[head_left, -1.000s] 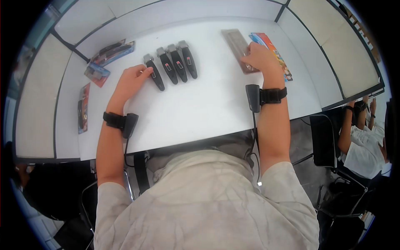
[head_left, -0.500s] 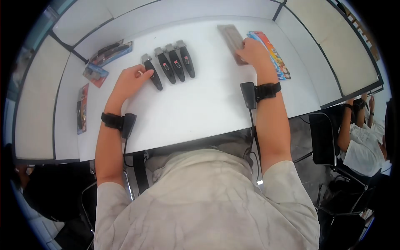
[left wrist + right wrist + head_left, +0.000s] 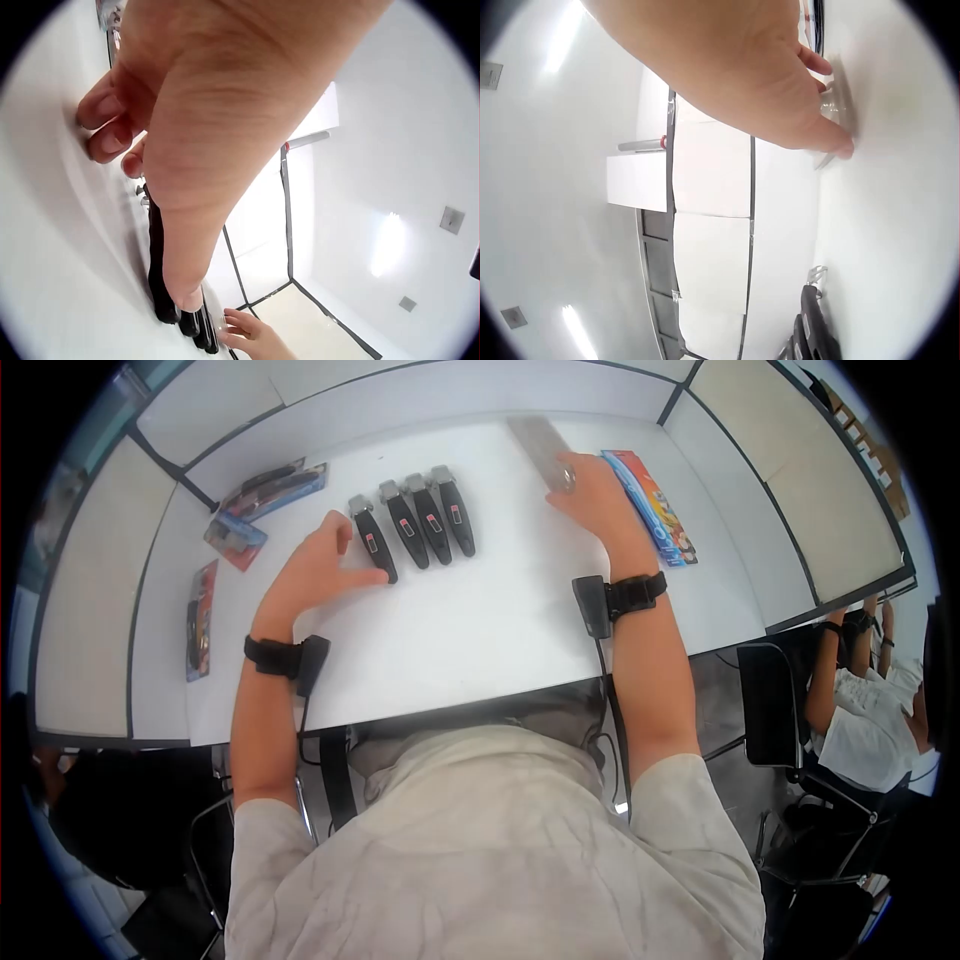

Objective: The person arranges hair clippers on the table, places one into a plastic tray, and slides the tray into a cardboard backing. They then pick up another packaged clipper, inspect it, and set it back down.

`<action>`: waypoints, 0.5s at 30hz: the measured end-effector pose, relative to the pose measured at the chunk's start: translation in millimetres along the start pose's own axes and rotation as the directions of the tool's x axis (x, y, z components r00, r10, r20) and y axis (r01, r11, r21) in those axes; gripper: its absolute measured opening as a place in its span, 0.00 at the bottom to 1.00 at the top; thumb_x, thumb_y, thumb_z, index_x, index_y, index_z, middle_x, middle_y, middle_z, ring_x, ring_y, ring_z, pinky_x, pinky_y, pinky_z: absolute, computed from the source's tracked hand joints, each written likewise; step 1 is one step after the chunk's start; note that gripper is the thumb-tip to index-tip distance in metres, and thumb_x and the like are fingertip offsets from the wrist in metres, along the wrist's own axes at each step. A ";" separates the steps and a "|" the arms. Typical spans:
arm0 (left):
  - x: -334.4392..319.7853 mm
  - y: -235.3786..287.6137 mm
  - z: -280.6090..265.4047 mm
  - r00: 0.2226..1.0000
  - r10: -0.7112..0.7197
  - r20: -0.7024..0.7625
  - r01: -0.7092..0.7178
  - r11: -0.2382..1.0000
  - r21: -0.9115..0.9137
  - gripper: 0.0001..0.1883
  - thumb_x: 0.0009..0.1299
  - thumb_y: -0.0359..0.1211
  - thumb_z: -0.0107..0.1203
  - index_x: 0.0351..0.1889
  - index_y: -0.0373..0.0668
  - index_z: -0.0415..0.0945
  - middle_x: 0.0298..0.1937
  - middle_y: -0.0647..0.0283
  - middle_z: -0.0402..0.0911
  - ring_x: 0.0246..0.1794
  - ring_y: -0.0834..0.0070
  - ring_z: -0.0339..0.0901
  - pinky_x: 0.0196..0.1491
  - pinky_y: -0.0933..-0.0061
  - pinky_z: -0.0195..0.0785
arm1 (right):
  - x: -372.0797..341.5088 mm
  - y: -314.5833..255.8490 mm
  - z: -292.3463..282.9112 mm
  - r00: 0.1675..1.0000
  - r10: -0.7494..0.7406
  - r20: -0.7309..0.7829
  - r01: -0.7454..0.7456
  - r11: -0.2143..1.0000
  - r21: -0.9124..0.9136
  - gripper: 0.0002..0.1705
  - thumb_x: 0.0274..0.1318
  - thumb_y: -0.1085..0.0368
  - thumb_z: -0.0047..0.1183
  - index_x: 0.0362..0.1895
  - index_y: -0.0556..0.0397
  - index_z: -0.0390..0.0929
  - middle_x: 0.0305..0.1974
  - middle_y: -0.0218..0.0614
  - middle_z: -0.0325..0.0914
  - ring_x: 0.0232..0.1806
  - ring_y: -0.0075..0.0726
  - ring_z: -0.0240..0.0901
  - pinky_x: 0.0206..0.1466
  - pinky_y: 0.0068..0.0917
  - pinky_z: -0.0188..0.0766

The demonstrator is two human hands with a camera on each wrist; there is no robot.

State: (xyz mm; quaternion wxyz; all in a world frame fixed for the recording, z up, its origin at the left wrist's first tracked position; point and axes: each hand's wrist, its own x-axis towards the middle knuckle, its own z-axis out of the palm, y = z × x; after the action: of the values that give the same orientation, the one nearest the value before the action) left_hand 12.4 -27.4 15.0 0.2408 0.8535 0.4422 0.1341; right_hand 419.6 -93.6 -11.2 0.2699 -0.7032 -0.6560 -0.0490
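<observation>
Several black tools with silver metal heads and small red-and-white labels lie side by side. My left hand (image 3: 318, 568) is beside the leftmost black tool (image 3: 373, 542), thumb stretched out by its lower end and the other fingers near its head. In the left wrist view that thumb (image 3: 184, 247) overlaps the tools' black handles (image 3: 161, 289). At the right my right hand (image 3: 598, 498) grips the near end of a clear plastic blister shell (image 3: 537, 440), blurred in the head view. The right wrist view shows thumb and fingers on either side of the shell (image 3: 838, 105).
A colourful backing card (image 3: 655, 510) lies to the right of the right hand. Packaged tools (image 3: 270, 488) are piled at the back left, with another package (image 3: 201, 620) near the left edge. Low white panels (image 3: 450, 400) enclose the table's back and sides.
My right hand has moved the plastic shell to the left and farther back, away from the card. The left thumb has slid off the leftmost tool's middle and spread toward its lower end.
</observation>
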 end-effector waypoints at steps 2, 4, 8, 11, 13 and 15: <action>-4.6 4.3 -0.8 0.999 0.039 0.000 -0.039 0.999 -0.023 0.37 0.52 0.46 0.79 0.52 0.43 0.67 0.43 0.58 0.74 0.43 0.63 0.75 0.48 0.65 0.69 | -2.5 1.4 -4.5 0.997 0.003 0.079 -0.006 0.999 0.039 0.32 0.49 0.63 0.68 0.61 0.54 0.79 0.54 0.50 0.81 0.56 0.57 0.77 0.60 0.43 0.75; -6.1 5.4 1.7 0.997 0.082 -0.012 -0.082 0.995 -0.048 0.39 0.52 0.44 0.79 0.55 0.44 0.66 0.49 0.57 0.74 0.49 0.62 0.75 0.55 0.64 0.69 | -6.6 -7.0 -21.0 0.987 0.029 0.158 -0.047 0.993 0.111 0.29 0.50 0.68 0.66 0.60 0.55 0.81 0.52 0.45 0.83 0.52 0.49 0.79 0.57 0.36 0.75; -6.6 7.2 5.0 0.992 0.123 -0.027 -0.125 0.988 -0.086 0.41 0.54 0.39 0.78 0.63 0.43 0.65 0.57 0.57 0.74 0.61 0.61 0.72 0.66 0.65 0.63 | -1.8 6.2 -10.5 0.996 -0.013 0.092 0.006 0.997 0.081 0.27 0.51 0.71 0.64 0.59 0.51 0.82 0.57 0.43 0.81 0.56 0.48 0.78 0.60 0.35 0.74; -6.9 11.1 5.3 0.989 0.144 -0.031 -0.146 0.986 -0.085 0.43 0.55 0.37 0.77 0.67 0.43 0.64 0.62 0.56 0.74 0.67 0.59 0.71 0.70 0.63 0.61 | 7.4 19.5 20.8 0.995 -0.054 -0.088 0.069 0.980 0.186 0.23 0.52 0.70 0.63 0.55 0.48 0.83 0.62 0.47 0.77 0.62 0.56 0.74 0.64 0.43 0.73; -5.3 11.5 6.2 0.986 0.164 -0.035 -0.167 0.982 -0.087 0.43 0.56 0.37 0.76 0.69 0.43 0.64 0.64 0.55 0.73 0.69 0.59 0.70 0.71 0.62 0.60 | 7.2 5.9 21.5 0.994 -0.015 -0.107 0.035 0.982 0.187 0.23 0.52 0.70 0.64 0.55 0.46 0.83 0.64 0.44 0.76 0.63 0.55 0.74 0.64 0.43 0.73; -5.0 9.0 5.5 0.983 0.180 -0.032 -0.183 0.978 -0.097 0.43 0.57 0.37 0.76 0.70 0.43 0.65 0.66 0.55 0.73 0.70 0.59 0.69 0.71 0.62 0.60 | 6.9 -3.1 17.8 0.991 -0.025 -0.129 0.045 0.987 0.153 0.23 0.51 0.70 0.64 0.55 0.45 0.83 0.65 0.43 0.75 0.63 0.55 0.74 0.64 0.43 0.73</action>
State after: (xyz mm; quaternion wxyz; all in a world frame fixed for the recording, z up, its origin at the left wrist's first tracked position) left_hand 18.1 -37.5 15.0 0.2646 0.8756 0.3581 0.1872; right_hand 412.5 -79.5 -22.5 0.3641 -0.6638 -0.6516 -0.0467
